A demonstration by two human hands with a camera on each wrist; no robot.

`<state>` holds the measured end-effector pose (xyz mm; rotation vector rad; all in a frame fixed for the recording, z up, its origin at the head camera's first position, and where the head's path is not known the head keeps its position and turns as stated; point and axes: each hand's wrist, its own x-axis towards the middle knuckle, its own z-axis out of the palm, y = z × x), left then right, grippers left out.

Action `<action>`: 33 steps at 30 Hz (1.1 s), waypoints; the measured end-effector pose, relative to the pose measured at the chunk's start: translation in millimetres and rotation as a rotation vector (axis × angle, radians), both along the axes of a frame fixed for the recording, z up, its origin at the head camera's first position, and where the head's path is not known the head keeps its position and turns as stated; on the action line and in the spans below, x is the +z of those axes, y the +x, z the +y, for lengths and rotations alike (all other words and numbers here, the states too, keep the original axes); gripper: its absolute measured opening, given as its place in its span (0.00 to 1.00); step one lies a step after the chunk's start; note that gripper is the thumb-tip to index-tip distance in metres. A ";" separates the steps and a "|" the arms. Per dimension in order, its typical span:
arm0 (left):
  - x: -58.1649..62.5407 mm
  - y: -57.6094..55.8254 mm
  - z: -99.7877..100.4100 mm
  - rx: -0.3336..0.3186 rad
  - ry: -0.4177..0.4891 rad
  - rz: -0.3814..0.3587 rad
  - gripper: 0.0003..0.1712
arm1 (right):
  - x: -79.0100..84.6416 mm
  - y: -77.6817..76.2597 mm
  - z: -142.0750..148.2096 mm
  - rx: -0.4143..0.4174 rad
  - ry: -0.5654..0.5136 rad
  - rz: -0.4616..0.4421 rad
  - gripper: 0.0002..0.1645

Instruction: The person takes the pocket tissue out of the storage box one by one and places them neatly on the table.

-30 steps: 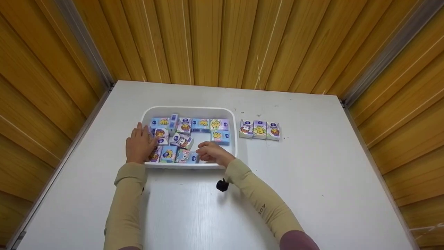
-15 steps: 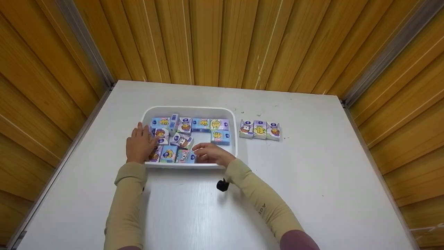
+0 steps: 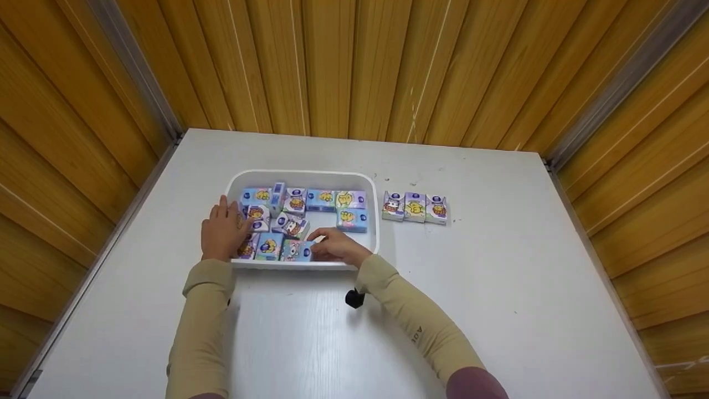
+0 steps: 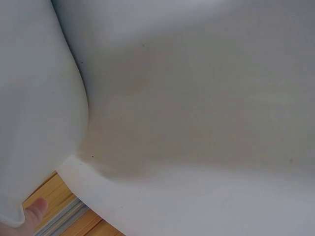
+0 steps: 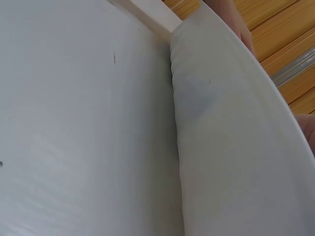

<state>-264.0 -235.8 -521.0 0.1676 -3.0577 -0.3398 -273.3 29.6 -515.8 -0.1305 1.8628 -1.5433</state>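
Note:
A white tray (image 3: 302,173) holds several small cartoon-printed boxes in blue and purple. My left hand (image 3: 223,230) rests over its left rim, fingers pointing away and thumb side against the boxes, including a purple-and-white box (image 3: 258,217). At the near side inside the tray, my right hand (image 3: 339,245) has its thumb and fingers at the right end of a small blue printed box (image 3: 293,251), pinching it. The palm hides part of the tray floor. In the left wrist view only a fingertip (image 4: 37,210) shows past the tray wall (image 4: 39,103); the right wrist view shows mostly the outer wall (image 5: 231,123).
Right of the tray, three printed boxes (image 3: 415,207) lie side by side on the white table (image 3: 487,288). Inside the tray, one narrow box (image 3: 277,198) stands on edge. A black wrist camera (image 3: 354,298) hangs under the right wrist. Wood-patterned panels (image 3: 365,66) enclose the table.
My right hand has moved slightly left, its fingers closing in on the right end of the blue box. My left hand has stayed in place.

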 end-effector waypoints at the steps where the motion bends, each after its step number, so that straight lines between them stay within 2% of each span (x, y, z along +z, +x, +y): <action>1: 0.0 0.0 0.1 0.000 0.001 0.001 0.42 | 0.0 0.0 -0.6 -0.010 0.012 0.011 0.16; 5: 0.4 0.3 0.8 0.001 0.006 0.003 0.42 | 1.1 0.2 -1.5 -0.036 0.042 0.019 0.14; 8: 0.9 0.3 1.3 0.005 0.009 -0.003 0.42 | 13.9 5.8 -0.8 -0.032 0.052 0.020 0.15; 10: 0.5 0.5 1.5 0.004 0.011 0.003 0.42 | 13.7 6.3 -1.0 -0.026 0.059 0.034 0.15; 12: 0.0 0.9 1.4 -0.001 0.008 0.019 0.42 | 11.9 6.4 -1.7 -0.009 0.079 0.073 0.15; 15: -0.4 2.0 0.7 -0.013 -0.009 0.060 0.41 | -1.3 1.9 -3.4 0.024 0.094 0.147 0.13; 18: 0.8 2.9 0.2 -0.020 -0.024 0.078 0.41 | -0.5 2.8 -3.6 0.073 0.110 0.227 0.14; 22: 3.0 3.7 1.0 -0.019 -0.028 0.068 0.40 | 2.5 3.6 -3.2 0.077 0.123 0.274 0.18; 26: 3.6 3.7 1.3 -0.019 -0.031 0.063 0.40 | 5.2 3.7 -1.1 0.007 0.099 0.265 0.21; 33: 2.6 2.9 0.7 -0.012 -0.021 0.057 0.40 | 10.8 0.9 3.8 -0.209 -0.006 0.306 0.21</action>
